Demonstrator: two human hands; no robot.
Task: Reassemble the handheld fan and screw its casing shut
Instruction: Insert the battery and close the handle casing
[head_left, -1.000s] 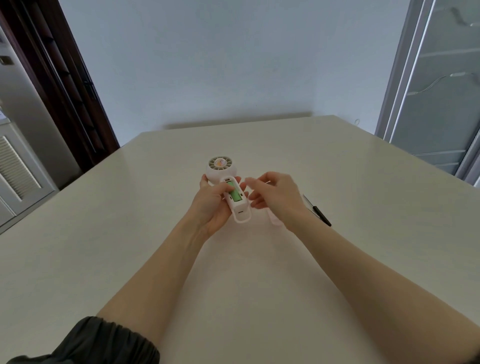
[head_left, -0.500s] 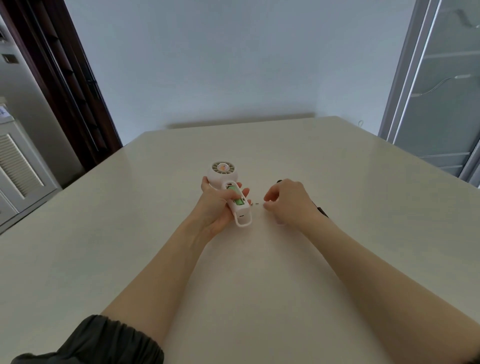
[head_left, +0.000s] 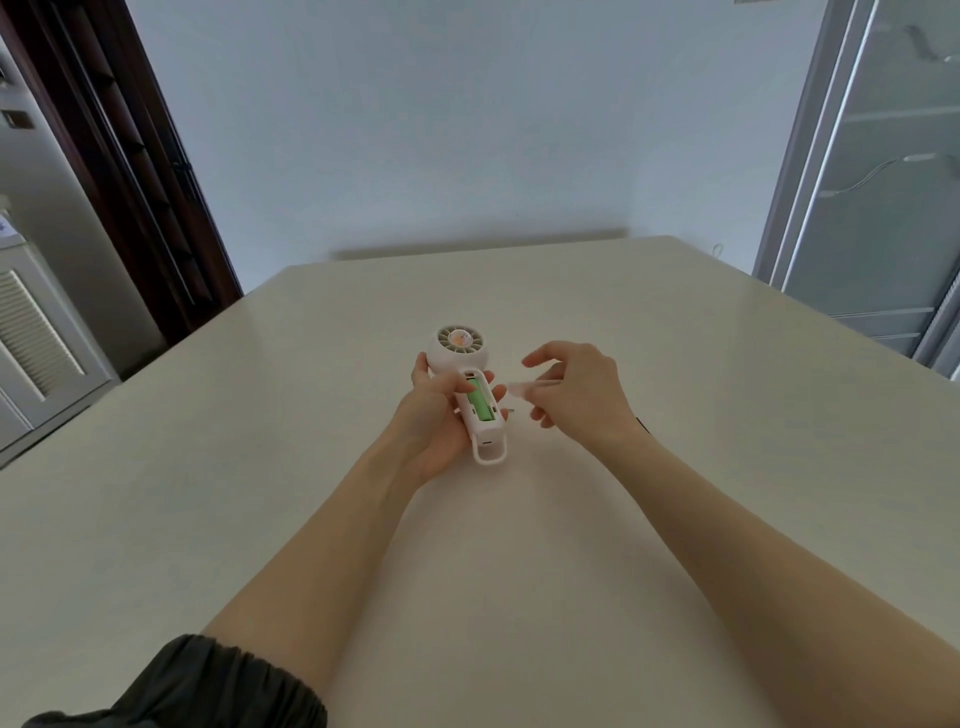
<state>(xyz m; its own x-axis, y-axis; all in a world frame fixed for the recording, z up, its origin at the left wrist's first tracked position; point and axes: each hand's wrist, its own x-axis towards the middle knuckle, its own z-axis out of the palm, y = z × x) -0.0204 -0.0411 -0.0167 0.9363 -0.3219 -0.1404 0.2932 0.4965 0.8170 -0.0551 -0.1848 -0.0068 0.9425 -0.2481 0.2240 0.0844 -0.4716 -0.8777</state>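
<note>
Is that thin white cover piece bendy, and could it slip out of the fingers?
The cover piece looks thin and light, so probably slightly bendy. The right hand only pinches it, so it might slip.

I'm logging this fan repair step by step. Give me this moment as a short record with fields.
fan: handheld fan, handle casing open, green battery exposed
left hand: left hand grips the fan's handle
right hand: right hand pinches a pale cover piece beside the handle
loose part: small screw on the table
casing: not yet closed
</note>
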